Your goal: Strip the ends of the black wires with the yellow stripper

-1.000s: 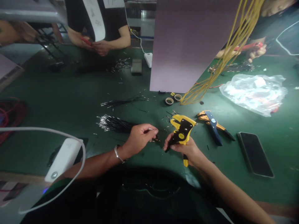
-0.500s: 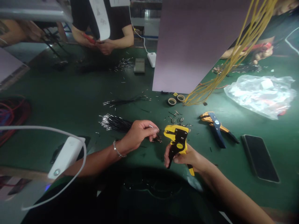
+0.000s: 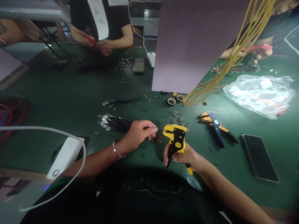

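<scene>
While your left hand [image 3: 139, 133] pinches a thin black wire [image 3: 160, 129] near the centre of the frame, your right hand [image 3: 190, 154] is wrapped around the yellow-and-black wire stripper [image 3: 178, 136] just right of centre. The wire points at the tool's jaws; whether it sits between them cannot be told. Left of centre on the bench [image 3: 72, 90], a bundle of black wires [image 3: 119, 123] lies beside your left hand.

A dark phone [image 3: 259, 157] lies near the table's [image 3: 58, 102] front edge, at right; a white device [image 3: 66, 157] sits at that edge's left; a clear plastic bag [image 3: 259, 96] lies farther back.
</scene>
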Demonstrator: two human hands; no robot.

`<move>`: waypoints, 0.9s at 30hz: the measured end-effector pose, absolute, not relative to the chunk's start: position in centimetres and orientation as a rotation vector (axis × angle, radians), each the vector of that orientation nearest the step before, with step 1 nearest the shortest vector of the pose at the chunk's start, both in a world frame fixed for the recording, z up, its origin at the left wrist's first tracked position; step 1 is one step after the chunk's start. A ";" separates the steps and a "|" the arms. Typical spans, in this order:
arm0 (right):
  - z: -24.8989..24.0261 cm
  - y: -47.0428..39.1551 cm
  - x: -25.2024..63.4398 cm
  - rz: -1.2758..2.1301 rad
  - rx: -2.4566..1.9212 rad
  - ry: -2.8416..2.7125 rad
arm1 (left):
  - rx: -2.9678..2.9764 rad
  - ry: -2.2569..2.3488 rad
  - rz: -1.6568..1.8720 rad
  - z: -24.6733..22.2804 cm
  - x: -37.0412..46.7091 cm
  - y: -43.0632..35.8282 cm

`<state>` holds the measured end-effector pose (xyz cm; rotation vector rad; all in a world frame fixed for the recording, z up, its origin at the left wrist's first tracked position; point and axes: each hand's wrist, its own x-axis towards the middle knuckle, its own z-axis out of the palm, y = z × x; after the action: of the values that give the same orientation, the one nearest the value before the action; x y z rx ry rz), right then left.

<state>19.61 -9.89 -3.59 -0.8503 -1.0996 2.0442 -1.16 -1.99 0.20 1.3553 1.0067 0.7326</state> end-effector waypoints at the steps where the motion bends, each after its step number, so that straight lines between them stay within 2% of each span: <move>1: -3.6 -9.9 19.6 2.051 -0.848 -1.096 | 1.352 1.005 0.732 0.2 -1.2 -2.0; 14: -4.0 -9.8 19.3 2.035 -0.853 -1.124 | 1.517 1.041 0.713 0.3 -1.1 -2.4; 27: -4.0 -10.0 19.5 2.123 -0.796 -1.123 | 1.142 0.898 0.667 -0.5 -1.0 -1.9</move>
<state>19.53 -10.03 -3.97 -0.7957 -1.1229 2.1226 -0.96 -1.88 -0.45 1.1424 0.8980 0.6671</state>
